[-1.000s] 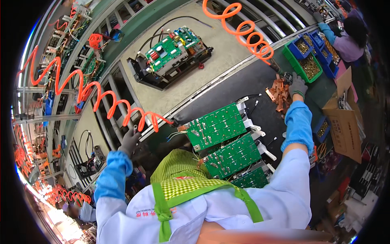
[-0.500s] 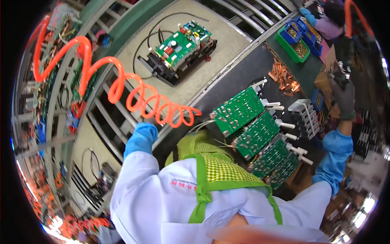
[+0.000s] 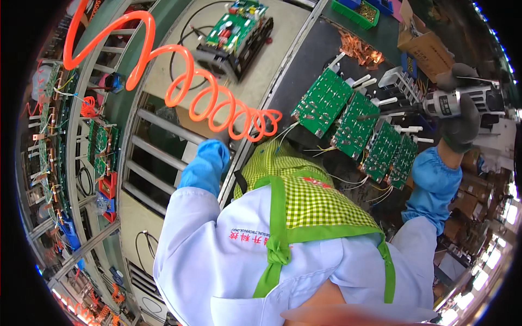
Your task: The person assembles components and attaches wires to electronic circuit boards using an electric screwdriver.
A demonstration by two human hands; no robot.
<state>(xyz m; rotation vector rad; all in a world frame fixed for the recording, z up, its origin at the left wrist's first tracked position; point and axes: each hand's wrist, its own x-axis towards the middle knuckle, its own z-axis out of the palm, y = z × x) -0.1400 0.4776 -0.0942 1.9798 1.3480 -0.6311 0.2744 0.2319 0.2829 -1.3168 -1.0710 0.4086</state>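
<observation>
A dark grey glove covers my right hand (image 3: 461, 122), which is wrapped around a silver-and-black power screwdriver (image 3: 441, 103). Its long thin shaft points left, reaching over a row of several green circuit boards (image 3: 324, 103) with white posts and loose wires. The shaft tip lies over one of the middle boards; whether it touches cannot be made out. My left hand (image 3: 222, 144) is by the metal rail at the conveyor edge, beneath the end of a coiled orange hose (image 3: 187, 61). Its fingers are hidden behind the blue sleeve.
A black-based unit with a green board (image 3: 235, 33) sits on the pale conveyor board (image 3: 283, 49). Copper pieces (image 3: 360, 50), a green bin (image 3: 336, 6) of small brass-coloured parts, a grey finned part (image 3: 399, 81) and a cardboard box (image 3: 429, 51) are beyond the circuit boards. Metal rollers (image 3: 168, 126) run at left.
My right hand has brought the power screwdriver leftward over the circuit boards, its shaft now plainly visible. The view has shifted, so the bench and unit sit higher in the picture.
</observation>
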